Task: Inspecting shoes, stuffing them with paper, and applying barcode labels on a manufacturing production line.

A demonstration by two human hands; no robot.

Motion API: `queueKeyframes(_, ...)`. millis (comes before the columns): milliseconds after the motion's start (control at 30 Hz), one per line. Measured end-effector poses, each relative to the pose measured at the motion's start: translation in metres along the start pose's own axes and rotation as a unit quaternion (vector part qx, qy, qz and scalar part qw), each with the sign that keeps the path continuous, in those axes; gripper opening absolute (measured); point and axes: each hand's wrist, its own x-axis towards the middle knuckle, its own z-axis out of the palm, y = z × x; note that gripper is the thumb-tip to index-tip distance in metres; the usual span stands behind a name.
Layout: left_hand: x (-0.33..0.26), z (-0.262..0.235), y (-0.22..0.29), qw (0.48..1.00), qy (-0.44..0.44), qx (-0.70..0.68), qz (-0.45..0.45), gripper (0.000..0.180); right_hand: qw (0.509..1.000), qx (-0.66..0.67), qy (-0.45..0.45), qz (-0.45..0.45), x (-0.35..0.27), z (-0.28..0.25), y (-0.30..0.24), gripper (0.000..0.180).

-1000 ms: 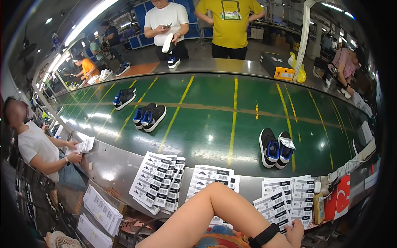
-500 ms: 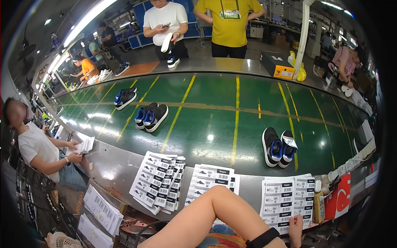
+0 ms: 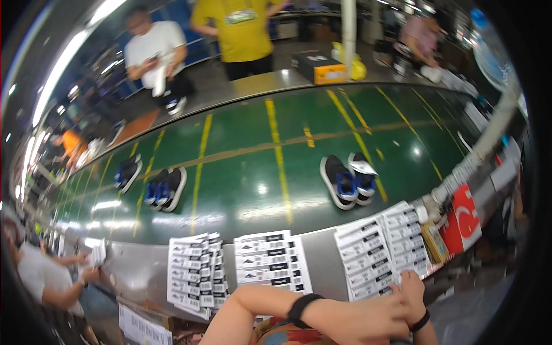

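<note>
My left hand point(image 3: 368, 321), with a black band on its wrist, reaches across in front of me to my right hand. It is smeared by motion, and its fingertips overlap the right hand, so its grip does not show. My right hand point(image 3: 413, 292), also banded in black, has its fingers curled at the lower edge of the right-hand label sheets point(image 3: 365, 253). Whatever is in those fingers, if anything, I cannot make out. Two more label stacks, a middle one point(image 3: 267, 259) and a left one point(image 3: 190, 267), lie on the metal ledge.
Beyond the ledge runs a green conveyor belt point(image 3: 236, 172). On it stand black-and-blue shoes point(image 3: 345, 187) with a white slip, and more pairs point(image 3: 165, 190) farther left. A red box point(image 3: 463, 218) is at right. People stand across the belt; one in white sits at left.
The view has swung, so the shoes and ledge sit farther left. My left hand has come into sight and up to my right hand, which was alone on the label sheets.
</note>
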Motion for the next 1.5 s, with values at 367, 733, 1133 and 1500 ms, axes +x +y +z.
queueKeyframes(367, -0.069, -0.013, -0.03, 0.934, -0.029, 0.011, -0.355, 0.033, 0.977, -0.076, -0.17, -0.101, -0.014, 0.016, -0.03, 0.025)
queueKeyframes(733, -0.035, -0.023, -0.004, 0.958, -0.016, 0.064, -0.278, 0.031, 0.956, -0.068, -0.214, -0.188, 0.024, 0.038, -0.033, 0.003)
queueKeyframes(1133, -0.032, -0.018, -0.002, 0.956, -0.027, 0.042, -0.289, 0.03, 0.961, -0.029, -0.21, -0.18, 0.028, 0.039, -0.031, 0.004)
queueKeyframes(1500, -0.095, -0.014, -0.048, 0.697, 0.454, -0.447, -0.328, 0.012, 0.986, 0.016, -0.141, -0.093, 0.021, 0.048, -0.038, 0.003)
